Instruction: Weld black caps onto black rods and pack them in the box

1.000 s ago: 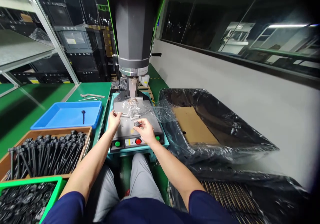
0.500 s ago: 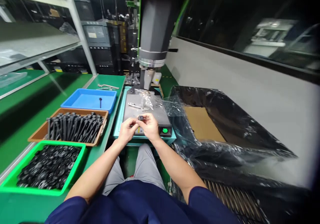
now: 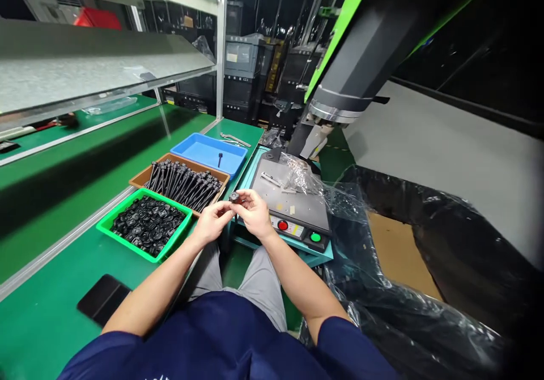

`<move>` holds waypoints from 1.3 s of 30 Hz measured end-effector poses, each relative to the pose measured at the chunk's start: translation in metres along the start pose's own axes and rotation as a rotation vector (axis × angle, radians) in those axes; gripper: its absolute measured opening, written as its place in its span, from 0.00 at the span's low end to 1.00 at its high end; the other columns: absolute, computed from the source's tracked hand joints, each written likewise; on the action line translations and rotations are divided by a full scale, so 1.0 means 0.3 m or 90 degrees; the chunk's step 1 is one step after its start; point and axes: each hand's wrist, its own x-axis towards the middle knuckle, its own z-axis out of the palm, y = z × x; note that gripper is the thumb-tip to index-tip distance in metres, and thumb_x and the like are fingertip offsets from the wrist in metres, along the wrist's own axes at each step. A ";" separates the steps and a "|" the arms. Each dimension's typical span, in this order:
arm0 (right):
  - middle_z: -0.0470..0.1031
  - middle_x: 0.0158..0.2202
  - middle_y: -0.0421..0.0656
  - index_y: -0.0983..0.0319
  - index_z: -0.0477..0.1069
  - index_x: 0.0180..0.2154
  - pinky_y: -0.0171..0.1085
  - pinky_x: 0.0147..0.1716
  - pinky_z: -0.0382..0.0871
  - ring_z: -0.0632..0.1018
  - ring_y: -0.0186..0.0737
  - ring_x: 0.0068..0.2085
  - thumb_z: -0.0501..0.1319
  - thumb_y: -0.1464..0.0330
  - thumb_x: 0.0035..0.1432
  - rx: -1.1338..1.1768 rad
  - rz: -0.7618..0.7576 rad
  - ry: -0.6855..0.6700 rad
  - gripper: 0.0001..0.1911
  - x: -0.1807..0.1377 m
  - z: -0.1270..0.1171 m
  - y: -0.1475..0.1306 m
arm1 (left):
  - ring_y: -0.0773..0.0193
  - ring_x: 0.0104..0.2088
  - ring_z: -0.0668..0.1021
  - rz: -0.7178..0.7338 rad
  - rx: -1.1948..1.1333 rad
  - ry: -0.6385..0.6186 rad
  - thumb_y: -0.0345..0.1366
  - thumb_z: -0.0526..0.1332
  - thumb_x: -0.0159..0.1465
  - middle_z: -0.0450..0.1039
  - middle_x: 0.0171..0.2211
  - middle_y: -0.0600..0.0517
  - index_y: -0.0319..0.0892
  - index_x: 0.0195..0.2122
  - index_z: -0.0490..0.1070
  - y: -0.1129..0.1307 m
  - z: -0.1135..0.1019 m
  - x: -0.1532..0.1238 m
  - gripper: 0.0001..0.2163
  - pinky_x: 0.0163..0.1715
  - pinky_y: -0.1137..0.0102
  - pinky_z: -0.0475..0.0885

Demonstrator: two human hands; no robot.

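Note:
A small black plastic part with a round head [image 3: 234,197] is held up in front of my body, over the edge of the bench. My right hand [image 3: 256,217] pinches it between thumb and fingers. From the other side, the fingertips of my left hand [image 3: 211,221] are closed at the same part. Whatever lies below its head is hidden by my fingers. Left of my hands, a green tray [image 3: 102,225] holds many small black round pieces. Behind it, a brown tray [image 3: 135,180] is filled with long black stemmed parts. One similar part [image 3: 220,159] lies in the blue tray [image 3: 189,148].
To the right stands a machine with a grey column [image 3: 352,57], a flat base plate [image 3: 306,201], a red button [image 3: 283,225] and a green button [image 3: 315,237]. Black plastic sheeting [image 3: 382,312] surrounds cardboard [image 3: 399,250]. A dark flat object [image 3: 104,300] and wrenches [image 3: 235,140] lie on the bench.
My view has swung left, so the trays and the machine appear further right. My hands still hold the black part, now nearer the trays than the machine's base plate in view.

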 end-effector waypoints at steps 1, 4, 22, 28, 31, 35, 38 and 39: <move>0.77 0.38 0.42 0.58 0.72 0.45 0.37 0.37 0.74 0.78 0.39 0.37 0.70 0.60 0.50 -0.002 0.001 -0.004 0.21 -0.002 0.020 0.001 | 0.55 0.40 0.77 -0.002 -0.004 0.009 0.42 0.68 0.55 0.78 0.36 0.48 0.42 0.35 0.79 0.003 -0.010 -0.015 0.11 0.46 0.62 0.71; 0.76 0.36 0.41 0.59 0.72 0.46 0.36 0.34 0.74 0.77 0.37 0.35 0.71 0.60 0.49 0.000 0.021 -0.018 0.23 -0.005 0.070 0.002 | 0.55 0.39 0.78 -0.004 0.001 0.015 0.41 0.68 0.55 0.78 0.35 0.48 0.42 0.36 0.80 0.015 -0.033 -0.057 0.10 0.45 0.62 0.72; 0.74 0.32 0.41 0.61 0.66 0.51 0.38 0.29 0.71 0.76 0.37 0.31 0.69 0.57 0.52 -0.011 0.163 0.027 0.28 -0.087 -0.086 0.071 | 0.56 0.33 0.77 -0.062 0.365 0.260 0.33 0.68 0.51 0.76 0.25 0.48 0.40 0.28 0.79 -0.072 -0.556 0.317 0.05 0.41 0.66 0.69; 0.74 0.33 0.41 0.62 0.66 0.50 0.37 0.29 0.70 0.76 0.37 0.30 0.69 0.55 0.50 -0.020 0.213 0.068 0.30 -0.142 -0.146 0.102 | 0.55 0.37 0.79 -0.110 0.601 0.055 0.34 0.67 0.55 0.80 0.32 0.46 0.42 0.31 0.80 -0.142 -0.431 0.304 0.04 0.42 0.66 0.70; 0.74 0.33 0.41 0.61 0.66 0.50 0.37 0.30 0.70 0.76 0.37 0.31 0.69 0.55 0.51 -0.015 0.226 0.061 0.29 -0.160 -0.149 0.107 | 0.55 0.40 0.79 -0.162 0.689 -0.003 0.35 0.66 0.57 0.80 0.35 0.45 0.40 0.34 0.80 -0.153 -0.418 0.310 0.06 0.44 0.67 0.70; 0.74 0.32 0.40 0.62 0.66 0.49 0.37 0.29 0.69 0.76 0.37 0.30 0.69 0.55 0.51 -0.008 0.236 0.056 0.28 -0.169 -0.138 0.104 | 0.55 0.43 0.79 -0.183 0.743 -0.031 0.36 0.67 0.56 0.80 0.38 0.45 0.41 0.36 0.80 -0.146 -0.407 0.330 0.08 0.46 0.67 0.70; 0.74 0.32 0.41 0.62 0.67 0.49 0.37 0.29 0.70 0.76 0.37 0.30 0.68 0.55 0.51 -0.008 0.239 0.049 0.27 -0.175 -0.149 0.087 | 0.53 0.43 0.79 -0.200 0.772 -0.048 0.39 0.68 0.55 0.80 0.38 0.43 0.40 0.36 0.79 -0.140 -0.396 0.336 0.10 0.43 0.66 0.71; 0.74 0.32 0.41 0.62 0.67 0.48 0.38 0.30 0.70 0.77 0.37 0.30 0.68 0.55 0.51 -0.010 0.239 0.051 0.27 -0.180 -0.160 0.078 | 0.53 0.43 0.79 -0.203 0.780 -0.056 0.40 0.68 0.54 0.80 0.39 0.43 0.40 0.36 0.79 -0.139 -0.394 0.335 0.11 0.43 0.67 0.71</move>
